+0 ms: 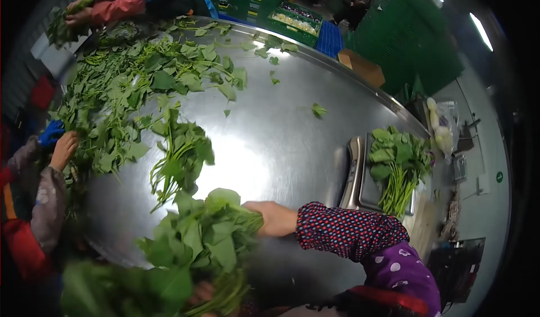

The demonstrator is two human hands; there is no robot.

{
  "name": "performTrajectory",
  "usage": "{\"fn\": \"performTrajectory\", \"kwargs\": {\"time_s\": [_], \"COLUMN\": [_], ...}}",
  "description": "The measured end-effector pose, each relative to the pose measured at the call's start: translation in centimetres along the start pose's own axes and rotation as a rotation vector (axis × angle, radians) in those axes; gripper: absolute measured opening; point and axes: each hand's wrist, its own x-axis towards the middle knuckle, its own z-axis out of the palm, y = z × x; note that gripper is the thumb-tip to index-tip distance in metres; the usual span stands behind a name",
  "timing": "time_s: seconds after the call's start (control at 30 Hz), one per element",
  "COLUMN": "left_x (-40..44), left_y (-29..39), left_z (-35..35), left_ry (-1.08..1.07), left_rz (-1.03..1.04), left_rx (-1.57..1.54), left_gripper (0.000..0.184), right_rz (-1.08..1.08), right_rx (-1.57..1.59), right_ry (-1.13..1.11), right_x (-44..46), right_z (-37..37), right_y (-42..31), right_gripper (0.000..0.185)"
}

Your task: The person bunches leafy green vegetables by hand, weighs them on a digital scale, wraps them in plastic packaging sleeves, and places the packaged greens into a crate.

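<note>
My right hand (274,218) is closed round the stems of a bunch of leafy greens (211,230), its leaves pointing left. Low in the view, my left hand (203,292) is mostly hidden by leaves; its fingers wrap round the stems of a second leafy bunch (124,286), which is blurred and close to the camera. A loose clump of greens (183,151) lies on the steel table (281,131) just beyond my right hand's bunch. To the right, a bundle of greens (399,168) rests on the scale (365,173), stems towards me.
A large heap of greens (124,86) covers the table's left side. Two co-workers stand there: one holds greens in their hands (80,14), another has a blue glove (52,133) and a bare hand (64,150) at the heap. Green crates (295,24) stand beyond the far edge.
</note>
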Motion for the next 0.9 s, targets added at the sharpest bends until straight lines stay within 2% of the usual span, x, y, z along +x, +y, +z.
{"fn": "performTrajectory", "kwargs": {"time_s": [0.07,0.1,0.13,0.17,0.2,0.23,0.27,0.33,0.37,0.4,0.47,0.53,0.57,0.6,0.63,0.67,0.7,0.73,0.77,0.8,0.87,0.9], "left_x": [0.7,0.5,0.2,-0.2,-1.0,-2.2,-3.2,-5.6,-6.7,-8.9,-11.8,-11.4,-10.7,-9.5,-9.2,-9.0,-9.3,-8.9,-8.5,-9.7,-10.5,-11.8], "left_y": [1.2,2.2,3.3,3.7,4.5,4.9,4.9,5.1,5.3,5.4,6.0,6.4,6.7,6.0,6.3,6.5,6.1,5.8,5.5,5.1,2.1,0.2], "left_z": [1.2,1.5,1.8,2.5,2.6,1.8,1.0,0.6,1.1,-0.5,-2.7,-1.5,-0.8,0.9,0.4,0.1,0.7,0.6,0.5,-0.3,3.3,3.7], "left_ry": [0.107,0.17,0.228,0.366,0.443,0.479,0.508,0.502,0.609,0.628,0.638,0.739,0.7,0.734,0.638,0.533,0.401,0.216,0.032,0.198,0.447,0.6], "left_rz": [0.133,0.191,0.25,0.173,0.012,-0.074,-0.151,-0.275,-0.312,-0.315,-0.301,-0.344,-0.344,-0.252,-0.202,-0.159,-0.053,-0.045,-0.046,-0.049,-0.206,-0.317], "left_rx": [0.157,0.249,0.343,0.428,0.314,0.308,0.289,0.311,0.381,0.419,0.575,0.532,0.46,0.47,0.498,0.523,0.875,0.822,0.753,0.593,0.438,0.474], "left_gripper": [0.025,0.031,0.036,0.035,0.035,0.033,0.032,0.032,0.033,0.034,0.033,0.031,0.032,0.035,0.037,0.039,0.041,0.044,0.047,0.047,0.043,0.041], "right_rz": [-0.158,-0.121,-0.14,0.0,0.055,0.119,0.224,0.48,0.559,0.545,0.324,0.105,0.036,0.146,0.047,-0.096,-0.174,-0.261,-0.246,-0.229,-0.184,-0.123], "right_rx": [-0.01,-0.318,0.205,0.236,0.115,0.129,0.196,-0.182,-0.314,-0.37,-0.338,-0.177,-0.088,-0.074,-0.025,0.072,0.047,0.004,0.003,0.006,0.043,0.02], "right_ry": [0.222,0.389,0.693,0.857,1.028,1.221,1.278,1.092,1.012,0.975,0.88,0.717,0.631,0.548,0.472,0.485,0.546,0.606,0.705,0.797,0.964,1.017], "right_x": [-2.3,-3.8,-4.4,-4.9,-5.6,-5.4,-5.2,-5.3,-4.4,-2.5,1.0,1.4,-0.2,-3.9,-5.2,-7.0,-9.2,-11.4,-13.1,-14.6,-16.1,-16.3], "right_z": [-0.5,-2.1,-3.5,-7.4,-11.1,-14.0,-17.4,-23.9,-25.2,-24.3,-17.7,-7.7,-3.0,0.7,3.2,5.7,7.4,7.6,7.3,7.1,7.1,7.3], "right_y": [-1.8,-2.1,-1.0,2.5,5.2,5.9,8.4,12.9,14.5,15.2,14.4,10.8,8.5,2.8,2.4,1.8,0.7,-1.4,-2.2,-2.8,-2.1,-0.6], "right_gripper": [0.036,0.034,0.03,0.029,0.03,0.026,0.022,0.024,0.028,0.031,0.037,0.044,0.048,0.048,0.048,0.047,0.045,0.046,0.048,0.049,0.054,0.056]}}
